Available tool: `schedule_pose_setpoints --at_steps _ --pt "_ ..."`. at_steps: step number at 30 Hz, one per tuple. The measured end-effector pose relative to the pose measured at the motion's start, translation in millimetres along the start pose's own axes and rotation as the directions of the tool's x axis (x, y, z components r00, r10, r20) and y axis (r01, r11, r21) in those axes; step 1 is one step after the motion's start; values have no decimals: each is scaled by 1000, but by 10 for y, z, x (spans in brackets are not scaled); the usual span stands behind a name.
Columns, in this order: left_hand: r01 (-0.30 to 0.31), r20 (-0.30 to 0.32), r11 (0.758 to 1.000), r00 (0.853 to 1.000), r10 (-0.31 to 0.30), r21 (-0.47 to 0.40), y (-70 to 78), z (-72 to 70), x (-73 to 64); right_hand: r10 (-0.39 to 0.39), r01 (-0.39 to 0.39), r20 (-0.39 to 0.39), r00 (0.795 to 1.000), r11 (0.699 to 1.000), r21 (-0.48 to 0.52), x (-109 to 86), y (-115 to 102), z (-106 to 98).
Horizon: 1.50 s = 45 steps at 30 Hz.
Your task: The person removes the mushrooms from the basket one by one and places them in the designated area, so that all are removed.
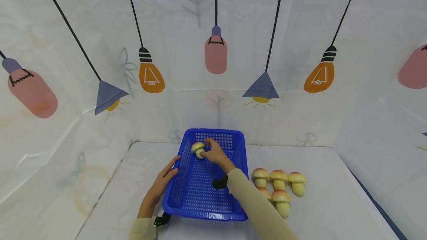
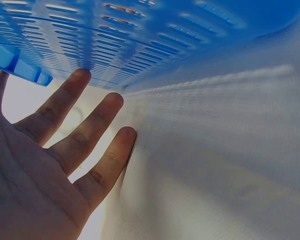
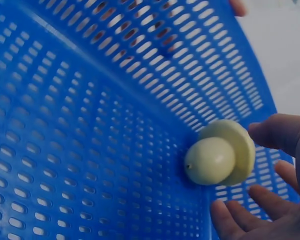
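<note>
A blue perforated plastic basket stands on the white table in the head view. Inside it, at the far left corner, lies a toy mushroom with a pale yellow-green cap and stem. My right hand reaches into the basket beside this mushroom. In the right wrist view its fingers are spread, and the thumb is close to the mushroom's cap; whether they touch I cannot tell. My left hand rests against the basket's left side near the rim, its fingers extended along the outside wall.
Several toy mushrooms with reddish-yellow caps lie in two rows on the table, right of the basket; my right sleeve partly covers one. A white curtain printed with lamps hangs behind the table. Dark devices sit at both wrists.
</note>
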State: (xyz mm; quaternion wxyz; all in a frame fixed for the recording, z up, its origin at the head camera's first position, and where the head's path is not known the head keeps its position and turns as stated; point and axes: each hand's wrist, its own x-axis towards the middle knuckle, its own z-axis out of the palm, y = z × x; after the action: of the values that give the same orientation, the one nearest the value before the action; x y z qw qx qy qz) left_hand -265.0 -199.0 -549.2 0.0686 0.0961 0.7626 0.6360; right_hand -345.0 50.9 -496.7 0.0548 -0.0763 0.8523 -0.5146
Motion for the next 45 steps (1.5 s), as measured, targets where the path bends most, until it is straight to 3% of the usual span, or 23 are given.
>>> schedule_pose_setpoints --at_steps 18,45 --pt "6 -11 1000 1000 -6 1 -10 36 13 -21 20 102 995 1000 9 -1 115 106" --pt "8 5 1000 1000 -8 -5 7 1 0 -39 47 146 988 998 -49 -78 116 212"
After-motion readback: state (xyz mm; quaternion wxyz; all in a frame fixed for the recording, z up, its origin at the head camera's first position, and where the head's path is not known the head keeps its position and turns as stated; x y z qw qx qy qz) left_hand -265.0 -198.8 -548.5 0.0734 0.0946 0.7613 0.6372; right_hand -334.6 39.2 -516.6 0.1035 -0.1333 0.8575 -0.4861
